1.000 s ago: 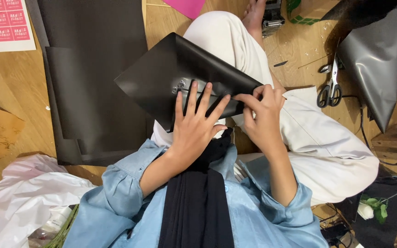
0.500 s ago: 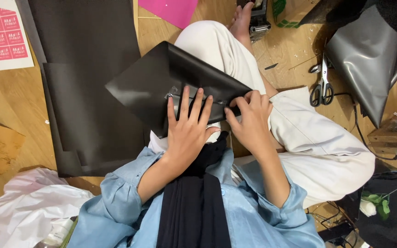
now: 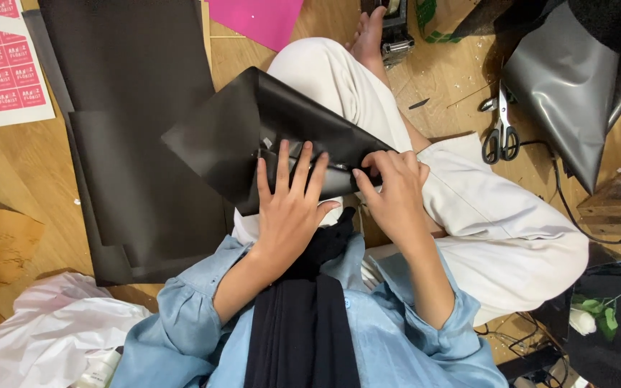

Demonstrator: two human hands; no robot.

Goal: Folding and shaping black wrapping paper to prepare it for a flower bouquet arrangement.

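Clearly the person sits cross-legged on the wooden floor with a folded black sheet lying across the lap and over the left knee. The left hand lies flat on the sheet's near edge with its fingers spread wide, pressing the layers down. The right hand is curled at the sheet's right end, fingertips pinching the edge of the fold where the layers meet.

Judged from how it lies, the sheet is already doubled into a wedge shape, with one pointed corner toward the far left and a crease running along its upper right side. The near edge under the hands looks unfinished: a small light strip shows between the fingers there, though what it is cannot be told. So the fold seems made but not yet closed or fixed.

More flat black sheets lie on the floor along the left, touching the folded one. A pink sheet sits at the far edge, scissors lie well apart to the right, and a grey sheet fills the far right corner. White crumpled wrap lies at the near left corner.
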